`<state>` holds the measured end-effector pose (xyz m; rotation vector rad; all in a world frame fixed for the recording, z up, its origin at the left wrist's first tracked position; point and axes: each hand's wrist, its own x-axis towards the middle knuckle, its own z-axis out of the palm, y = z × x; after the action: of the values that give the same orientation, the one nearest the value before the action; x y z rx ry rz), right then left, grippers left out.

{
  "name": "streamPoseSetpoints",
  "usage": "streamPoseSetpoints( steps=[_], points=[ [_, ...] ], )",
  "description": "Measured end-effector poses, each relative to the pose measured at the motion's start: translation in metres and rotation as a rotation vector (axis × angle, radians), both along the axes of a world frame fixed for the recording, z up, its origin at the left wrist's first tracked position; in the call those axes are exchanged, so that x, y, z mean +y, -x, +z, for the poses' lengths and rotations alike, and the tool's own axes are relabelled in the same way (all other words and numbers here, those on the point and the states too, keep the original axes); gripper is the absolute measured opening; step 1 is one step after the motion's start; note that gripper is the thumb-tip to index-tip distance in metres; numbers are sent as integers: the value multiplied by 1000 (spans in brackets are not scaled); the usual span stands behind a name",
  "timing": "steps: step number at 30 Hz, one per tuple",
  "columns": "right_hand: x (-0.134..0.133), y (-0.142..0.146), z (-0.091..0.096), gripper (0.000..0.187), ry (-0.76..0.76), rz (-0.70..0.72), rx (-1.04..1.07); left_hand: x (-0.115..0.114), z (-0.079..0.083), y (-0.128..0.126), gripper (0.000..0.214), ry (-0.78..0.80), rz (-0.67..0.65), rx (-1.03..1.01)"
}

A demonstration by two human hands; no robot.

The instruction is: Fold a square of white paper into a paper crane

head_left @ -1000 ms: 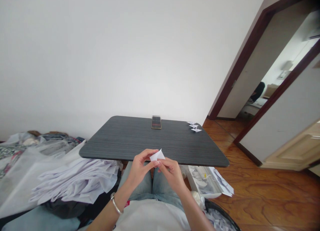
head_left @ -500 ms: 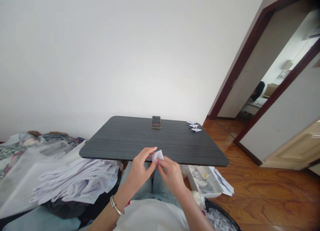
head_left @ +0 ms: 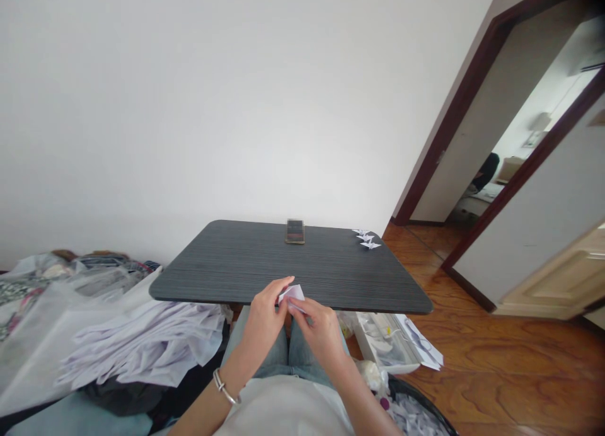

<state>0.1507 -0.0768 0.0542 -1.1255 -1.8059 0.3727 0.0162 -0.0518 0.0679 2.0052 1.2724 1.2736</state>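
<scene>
Small folded white paper (head_left: 295, 292) is found between my fingertips, held up by the near edge of the dark surface (head_left: 227, 259). My left hand (head_left: 265, 319) grips it from one side, thumb and fingers curled; my right hand (head_left: 322, 327) pinches its lower near part. Step in hand, in my judgement: shaping a fold in mid-air. The next move calls for keeping the layers aligned and pressing the crease with the thumbs; slippage could skew it. Beyond my right hand stand three folded paper cranes (head_left: 365, 238); fold detail is too small to verify.
</scene>
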Motion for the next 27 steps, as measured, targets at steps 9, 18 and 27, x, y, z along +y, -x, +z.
streamPoseSetpoints(
  steps=[9, 18, 27],
  points=[
    [1, 2, -6, 20, -30, -43, 76, 5, 1, -3, 46, -18, 2, -31],
    [3, 2, -9, 15, 111, -91, 321, 1, 5, -1, 35, 82, -53, -68],
    [5, 2, -12, 21, 144, -97, 612, -3, 13, -4, 25, 48, -125, -94]
  ],
)
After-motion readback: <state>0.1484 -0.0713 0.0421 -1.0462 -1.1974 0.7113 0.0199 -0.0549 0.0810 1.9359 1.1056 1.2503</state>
